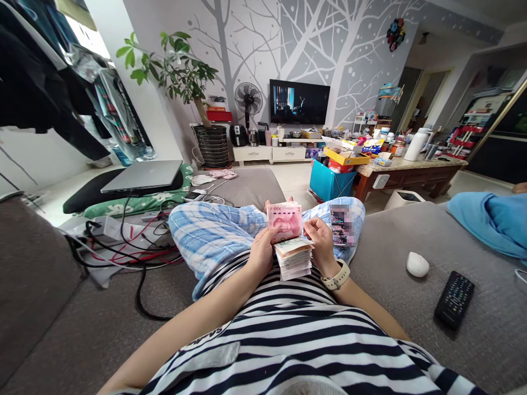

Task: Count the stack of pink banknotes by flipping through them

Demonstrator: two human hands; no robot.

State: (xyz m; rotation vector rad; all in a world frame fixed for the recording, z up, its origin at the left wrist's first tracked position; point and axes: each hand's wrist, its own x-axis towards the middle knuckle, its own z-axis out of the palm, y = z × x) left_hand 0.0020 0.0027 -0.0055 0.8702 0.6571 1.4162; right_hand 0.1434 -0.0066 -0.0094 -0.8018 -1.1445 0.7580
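My left hand has its fingers clamped on the pink bills, and my right hand pinches the stack of bills. This paper is light, soft and slippery, so I hold it by the edges.

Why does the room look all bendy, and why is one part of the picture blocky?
In the head view, the wide lens bends the room, so the wall and grey sofa curve near the edges. The window glares white, the phone screen is blurred into blocks, and the banknotes look sharp.
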